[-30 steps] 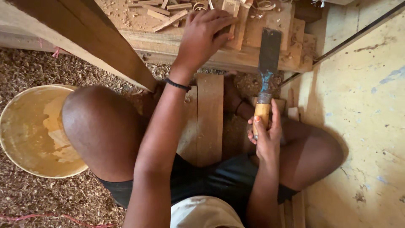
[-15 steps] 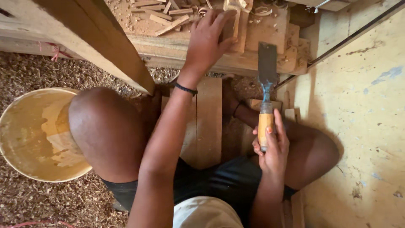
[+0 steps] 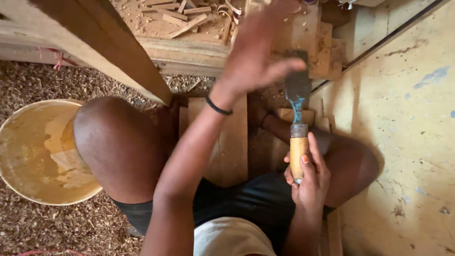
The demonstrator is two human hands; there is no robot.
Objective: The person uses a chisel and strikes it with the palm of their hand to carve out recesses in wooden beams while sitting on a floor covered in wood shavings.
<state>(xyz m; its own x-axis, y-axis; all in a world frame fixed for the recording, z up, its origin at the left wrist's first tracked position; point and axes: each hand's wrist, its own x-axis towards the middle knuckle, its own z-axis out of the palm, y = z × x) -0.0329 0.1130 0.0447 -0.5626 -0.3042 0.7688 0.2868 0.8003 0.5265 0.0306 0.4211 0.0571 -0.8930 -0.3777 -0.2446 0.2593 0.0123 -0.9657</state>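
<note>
1. Right hand (image 3: pixel 307 178) is closed round the wooden handle of a broad chisel (image 3: pixel 298 114), blade pointing far, near the workbench (image 3: pixel 189 52).
2. Left hand (image 3: pixel 253 57) is raised, blurred, fingers spread, holding nothing.
3. Step judged: repositioning between cuts; next calls for steadying the workpiece.
4. Yellow basin (image 3: pixel 19 161) sits left on wood shavings (image 3: pixel 57 80).

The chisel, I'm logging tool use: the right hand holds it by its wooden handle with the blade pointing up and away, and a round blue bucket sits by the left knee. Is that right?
Not quite. In the head view the bucket is yellowish tan, not blue. The rest holds: the right hand grips the chisel by its wooden handle, blade pointing away.
</note>
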